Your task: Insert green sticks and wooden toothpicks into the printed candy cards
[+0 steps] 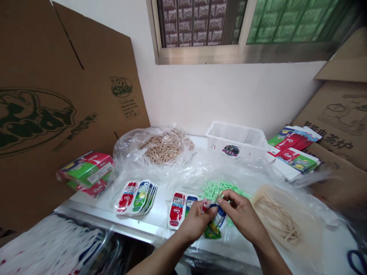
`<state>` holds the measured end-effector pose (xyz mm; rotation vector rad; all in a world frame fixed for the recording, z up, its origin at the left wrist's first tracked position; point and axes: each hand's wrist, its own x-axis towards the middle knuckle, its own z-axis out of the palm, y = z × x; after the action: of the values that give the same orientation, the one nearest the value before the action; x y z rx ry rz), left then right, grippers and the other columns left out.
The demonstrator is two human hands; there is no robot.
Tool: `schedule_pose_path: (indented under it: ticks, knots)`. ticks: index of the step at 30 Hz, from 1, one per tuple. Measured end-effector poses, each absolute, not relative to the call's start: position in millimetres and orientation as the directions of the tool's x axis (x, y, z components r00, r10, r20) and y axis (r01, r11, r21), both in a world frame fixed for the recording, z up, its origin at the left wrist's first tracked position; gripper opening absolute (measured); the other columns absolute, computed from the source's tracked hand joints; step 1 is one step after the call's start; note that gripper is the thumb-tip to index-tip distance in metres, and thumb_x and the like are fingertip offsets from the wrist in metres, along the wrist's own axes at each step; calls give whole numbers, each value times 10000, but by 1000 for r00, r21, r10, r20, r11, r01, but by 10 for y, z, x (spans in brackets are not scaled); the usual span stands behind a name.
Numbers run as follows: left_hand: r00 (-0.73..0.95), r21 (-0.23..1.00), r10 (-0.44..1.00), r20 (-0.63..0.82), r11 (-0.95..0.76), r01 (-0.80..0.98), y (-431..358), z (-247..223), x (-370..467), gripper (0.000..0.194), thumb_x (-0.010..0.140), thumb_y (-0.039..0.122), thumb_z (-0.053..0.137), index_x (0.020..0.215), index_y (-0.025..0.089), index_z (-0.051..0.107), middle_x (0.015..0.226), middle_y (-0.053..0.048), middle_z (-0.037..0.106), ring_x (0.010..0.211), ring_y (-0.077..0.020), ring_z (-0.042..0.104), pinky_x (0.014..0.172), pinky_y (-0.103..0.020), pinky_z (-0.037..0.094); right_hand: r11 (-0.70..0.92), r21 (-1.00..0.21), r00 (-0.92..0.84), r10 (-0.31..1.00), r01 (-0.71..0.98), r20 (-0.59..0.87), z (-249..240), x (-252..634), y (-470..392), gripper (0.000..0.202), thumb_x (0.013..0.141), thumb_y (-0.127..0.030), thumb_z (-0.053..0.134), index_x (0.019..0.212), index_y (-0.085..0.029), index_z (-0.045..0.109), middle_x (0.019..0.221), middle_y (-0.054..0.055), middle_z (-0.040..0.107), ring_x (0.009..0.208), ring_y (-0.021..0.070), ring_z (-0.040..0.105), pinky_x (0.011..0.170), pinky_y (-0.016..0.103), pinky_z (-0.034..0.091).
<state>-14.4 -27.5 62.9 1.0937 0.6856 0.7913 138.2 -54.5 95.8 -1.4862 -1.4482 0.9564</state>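
My left hand (196, 221) is closed round a small printed packet (214, 228) in blue and green, with a red-and-white end showing by the thumb. At the packet's top, the thumb and fingers of my right hand (242, 214) pinch what looks like a short light-green stick. Just behind both hands lies a loose pile of such green sticks (216, 188) on clear plastic. Left of my left hand rest a red cola packet (177, 209) and a blue-green one, flat on the table. My fingers partly hide the held packet.
Farther left lies a stack of red and green packets (140, 196). Brown sticks (162, 149) fill a clear bag behind, beside a white plastic basket (236, 137). At right are a tray of pale sticks (276, 219) and printed cartons (295, 149). Large cardboard boxes (86, 88) flank the table.
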Motion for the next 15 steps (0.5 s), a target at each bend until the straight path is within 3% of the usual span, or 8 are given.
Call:
schedule_pose_path:
  ticks: [6,11,15]
  knots:
    - [576,920,810,-106,300,-252,-266,580,-157,329,734,423,657,759,100,599,683,-18,520,667,-130,483,674,-253,387,-12,-913,36,999,407,3,982,1414,-571,149,816,-318,503,723,-202,516,592,-58,444,554,105,437,533,206,343]
    - [575,928,810,-116,294,-227,-268,580,-165,317,748,413,643,756,100,587,683,-16,514,638,-113,453,647,-237,373,-1,-906,37,999,422,16,941,1419,-580,145,808,-313,507,723,-199,534,608,-48,483,552,107,453,533,211,364]
    - [589,944,800,-110,270,-191,-266,631,-170,345,747,440,628,703,109,543,643,-1,459,598,-100,403,599,-228,337,44,-928,58,996,371,70,939,1416,-571,230,828,-380,503,949,-207,595,764,-1,598,701,145,555,625,229,430]
